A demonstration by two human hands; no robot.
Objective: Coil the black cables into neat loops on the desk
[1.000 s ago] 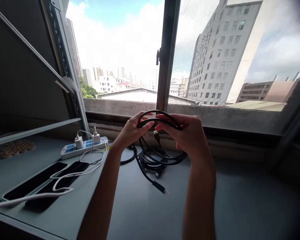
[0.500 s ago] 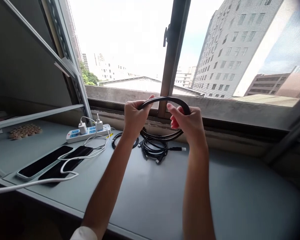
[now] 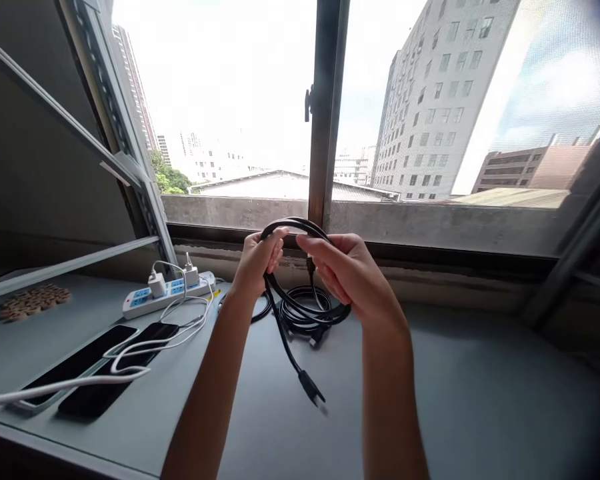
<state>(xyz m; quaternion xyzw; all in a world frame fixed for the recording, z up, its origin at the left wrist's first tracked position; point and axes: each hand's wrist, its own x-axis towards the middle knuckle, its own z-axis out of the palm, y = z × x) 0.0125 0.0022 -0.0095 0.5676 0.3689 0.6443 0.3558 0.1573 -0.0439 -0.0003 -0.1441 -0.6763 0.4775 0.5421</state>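
Note:
A looped black cable is held up in front of the window between both hands. My left hand closes round the left side of the loops, thumb on top. On the right side, my right hand grips the same loops, its thumb pointing left. One cable end with a black plug and a metal tip dangles below the hands, slightly blurred. Another end hangs near the right fingers. Behind and below, a coiled black cable lies on the table, partly hidden by the held loops.
A second thin black coil is mostly behind my left arm. To the left are a white power strip with chargers, white cords, two dark phones and a brown patterned mat. A metal frame slants at the left.
Both hands have moved lower and closer together, drawing the cable into a smaller loop. A plug end now dangles below it. The view has shifted slightly.

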